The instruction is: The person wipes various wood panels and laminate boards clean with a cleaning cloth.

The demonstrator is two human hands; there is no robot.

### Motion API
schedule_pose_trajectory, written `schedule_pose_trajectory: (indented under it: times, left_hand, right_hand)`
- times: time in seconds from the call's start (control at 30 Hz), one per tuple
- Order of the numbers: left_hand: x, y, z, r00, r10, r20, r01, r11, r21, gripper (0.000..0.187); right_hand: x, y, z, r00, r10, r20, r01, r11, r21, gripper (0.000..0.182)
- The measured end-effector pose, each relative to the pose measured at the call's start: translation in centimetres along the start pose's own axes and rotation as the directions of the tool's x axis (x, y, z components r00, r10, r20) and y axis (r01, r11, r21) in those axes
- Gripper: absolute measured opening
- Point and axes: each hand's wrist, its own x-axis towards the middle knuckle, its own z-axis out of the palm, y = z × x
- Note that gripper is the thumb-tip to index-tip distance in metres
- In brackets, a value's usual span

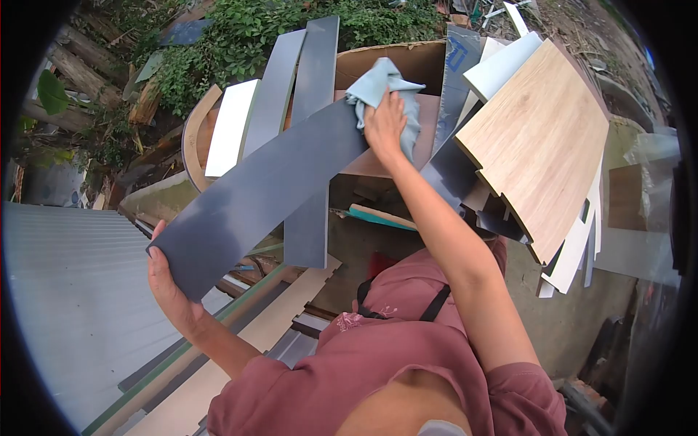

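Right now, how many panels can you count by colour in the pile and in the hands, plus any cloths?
Dark grey panels: 3, one held, two leaning behind
White panels: 2 clearly seen; more edges are partly hidden
Light wood-grain panels: 1
Pale blue cloths: 1, under the right hand
Total: 7

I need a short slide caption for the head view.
Left hand holds a dark grey board while right hand presses a cloth on it.
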Motion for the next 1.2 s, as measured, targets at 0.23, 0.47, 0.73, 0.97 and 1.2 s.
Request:
schedule_pose_trajectory:
  times: [0.23,0.47,0.73,0.97,1.2]
  left_hand:
    - [0.6,-0.4,-1.1,0.999,-0.035,-0.009,0.035,0.999,-0.01,0.047]
    - [-0.2,-0.9,-0.8,1.0,0.01,0.013,-0.009,1.0,-0.016,0.044]
    - [-2.8,-2.1,1.5,0.999,0.031,0.009,-0.03,0.996,-0.082,0.04]
    - [-4.7,-2.3,4.2,0.991,0.103,-0.087,-0.108,0.993,-0.057,0.036]
    - [-5.7,-1.6,6.0,0.966,0.251,-0.067,-0.252,0.968,-0.015,0.035]
  right_hand:
    - [-17.5,-11.6,-4.7,0.484,-0.86,0.16,0.757,0.503,0.417,0.072]
    - [-13.4,-6.0,-4.4,0.726,-0.678,0.114,0.656,0.732,0.184,0.07]
    - [-8.6,-2.5,-2.7,0.832,0.288,0.475,-0.539,0.212,0.815,0.041]
    - [-16.2,-6.2,-4.0,0.749,0.069,0.659,-0.662,0.031,0.749,0.036]
    - [-25.4,-10.9,-9.2,0.27,-0.354,0.895,-0.941,0.1,0.323,0.041]
